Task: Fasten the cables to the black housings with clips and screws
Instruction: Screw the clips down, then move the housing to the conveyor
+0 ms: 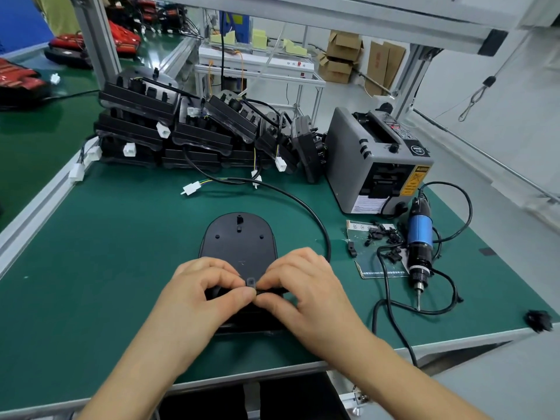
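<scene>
Both hands meet over the near end of a black housing (239, 244) lying flat on the green table (106, 237). The left hand (209, 286), fingers curled, pinches a small black clip (251, 282) between thumb and forefinger. The right hand (303, 280), also curled, pinches the black cable (303, 204) just beside the clip. From there the cable loops away right and back to a white connector (191, 188). Behind it stands a stack of housings (169, 131). To the right lie loose clips (385, 234), a blue electric screwdriver (419, 237) and a grey machine (375, 165).
</scene>
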`<state>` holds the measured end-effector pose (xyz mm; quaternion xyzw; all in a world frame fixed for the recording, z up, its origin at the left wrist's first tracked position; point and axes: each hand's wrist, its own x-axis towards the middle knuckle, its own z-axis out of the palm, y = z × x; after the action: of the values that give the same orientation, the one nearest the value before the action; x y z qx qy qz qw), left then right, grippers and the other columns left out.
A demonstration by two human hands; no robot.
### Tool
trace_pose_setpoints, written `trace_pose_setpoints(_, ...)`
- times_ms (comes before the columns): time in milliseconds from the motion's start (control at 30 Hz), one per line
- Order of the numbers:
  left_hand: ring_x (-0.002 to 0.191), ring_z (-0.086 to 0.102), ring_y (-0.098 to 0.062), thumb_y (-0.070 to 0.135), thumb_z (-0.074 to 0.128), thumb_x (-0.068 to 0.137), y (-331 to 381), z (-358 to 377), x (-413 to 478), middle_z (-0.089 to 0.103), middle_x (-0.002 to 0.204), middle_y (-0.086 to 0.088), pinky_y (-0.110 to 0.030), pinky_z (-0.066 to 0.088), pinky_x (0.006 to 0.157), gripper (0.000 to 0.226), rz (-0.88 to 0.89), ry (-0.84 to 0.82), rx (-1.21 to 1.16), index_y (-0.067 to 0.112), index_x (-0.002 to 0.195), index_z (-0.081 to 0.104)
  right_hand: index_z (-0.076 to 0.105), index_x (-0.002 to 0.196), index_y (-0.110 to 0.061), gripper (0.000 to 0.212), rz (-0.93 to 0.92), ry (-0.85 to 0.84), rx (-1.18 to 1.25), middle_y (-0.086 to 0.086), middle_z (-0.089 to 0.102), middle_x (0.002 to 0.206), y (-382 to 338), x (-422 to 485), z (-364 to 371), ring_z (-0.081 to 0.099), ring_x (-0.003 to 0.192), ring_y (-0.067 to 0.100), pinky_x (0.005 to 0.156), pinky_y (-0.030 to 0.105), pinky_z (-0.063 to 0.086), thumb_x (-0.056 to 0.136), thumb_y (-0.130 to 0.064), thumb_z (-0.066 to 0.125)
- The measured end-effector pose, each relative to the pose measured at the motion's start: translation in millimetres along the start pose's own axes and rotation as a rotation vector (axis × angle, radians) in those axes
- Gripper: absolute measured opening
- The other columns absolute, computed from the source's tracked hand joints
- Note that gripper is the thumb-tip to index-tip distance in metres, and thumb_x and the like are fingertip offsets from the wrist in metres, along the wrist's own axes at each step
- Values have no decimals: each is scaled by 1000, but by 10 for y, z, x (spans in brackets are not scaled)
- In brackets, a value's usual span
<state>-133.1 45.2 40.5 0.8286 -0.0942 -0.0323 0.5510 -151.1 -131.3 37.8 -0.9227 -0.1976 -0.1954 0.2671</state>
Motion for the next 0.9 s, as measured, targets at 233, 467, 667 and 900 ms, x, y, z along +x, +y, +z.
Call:
trace_pose_setpoints(233, 99, 45, 12, 22, 78, 71, 39, 0, -31, 61, 90, 27, 4, 28, 72, 16, -23, -6, -25, 35, 64, 71, 67, 86, -18, 14, 620, -136, -337, -3, 70, 88, 960, 433, -708, 63, 86, 22, 77, 33, 52, 87, -16, 53)
trace_pose_setpoints(467, 100, 45, 12, 23, 78, 71, 44, -13, -31, 60, 91, 28, 5, 27, 72, 14, -15, -7, -19, 33, 64, 71, 70, 84, -7, 18, 770, -316, -655, 13, 70, 82, 1592, 527, -694, 63, 73, 29, 58, 31, 48, 79, -7, 53)
trace_pose_setpoints(667, 101, 44, 11, 24, 77, 71, 48, -16, -32, 59, 94, 28, 5, 27, 72, 14, -12, -16, -7, 35, 65, 70, 73, 87, -12, 17, 795, -373, -661, 6, 71, 83, 1628, 528, -699, 66, 79, 23, 64, 28, 49, 82, -24, 64)
trace_pose_setpoints(900, 102, 44, 12, 24, 77, 72, 49, -19, -31, 59, 94, 29, 5, 26, 72, 16, -3, -23, 6, 38, 67, 69, 72, 93, -15, 15, 773, -378, -659, 5, 70, 91, 1645, 469, -712, 63, 85, 22, 65, 26, 44, 86, -27, 65)
